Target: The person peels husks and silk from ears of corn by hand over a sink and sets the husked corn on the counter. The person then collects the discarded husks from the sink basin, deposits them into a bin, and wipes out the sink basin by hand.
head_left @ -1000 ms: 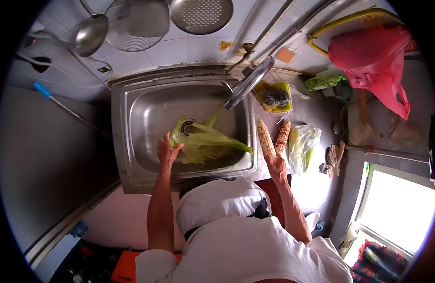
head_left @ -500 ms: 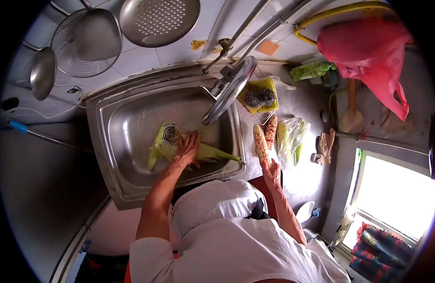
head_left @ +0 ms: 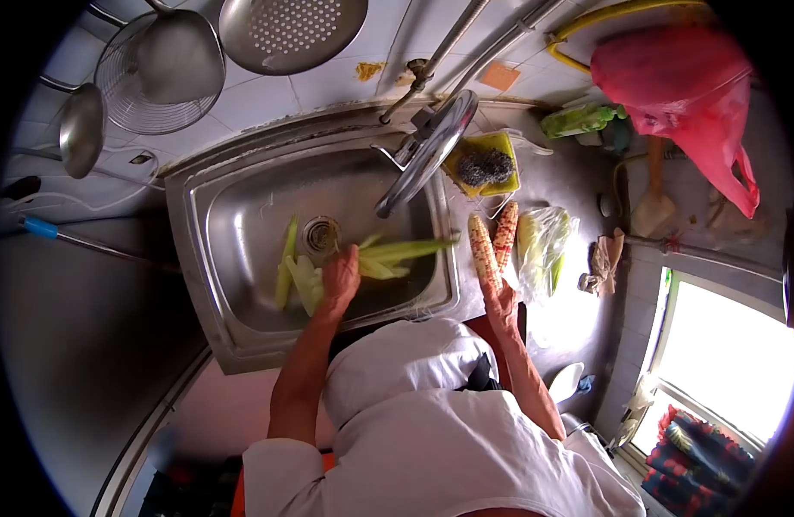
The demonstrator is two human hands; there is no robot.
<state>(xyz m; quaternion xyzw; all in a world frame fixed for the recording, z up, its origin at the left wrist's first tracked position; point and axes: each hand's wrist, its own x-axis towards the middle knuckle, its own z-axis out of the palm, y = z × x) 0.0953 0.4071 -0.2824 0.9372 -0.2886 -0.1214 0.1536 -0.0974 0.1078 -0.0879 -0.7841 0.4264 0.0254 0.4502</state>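
Note:
Inside the metal sink [head_left: 229, 297], my left hand [head_left: 340, 277] is closed round some of the green corn husks [head_left: 397, 252]; its fingertips are partly hidden. Loose pale husk pieces [head_left: 305, 280] lie left of that hand, below the drain [head_left: 318, 234]. To the right of the sink, my right hand [head_left: 501, 303] grips the lower ends of two husked, speckled corn cobs [head_left: 483, 246], which lie side by side and point away from me. A clear plastic bag [head_left: 543, 246] with green contents sits just right of the cobs.
The faucet [head_left: 427, 155] reaches over the sink's back right corner. Behind the cobs is a yellow sponge tray [head_left: 500, 181] with a dark scourer. A red bag [head_left: 672, 86] hangs at the upper right. Ladles and a strainer [head_left: 293, 30] hang at the upper left.
My left hand has closed on husks that it was resting over with spread fingers, and some husks are gathered toward the right. My right hand still holds the cobs. The view has shifted slightly.

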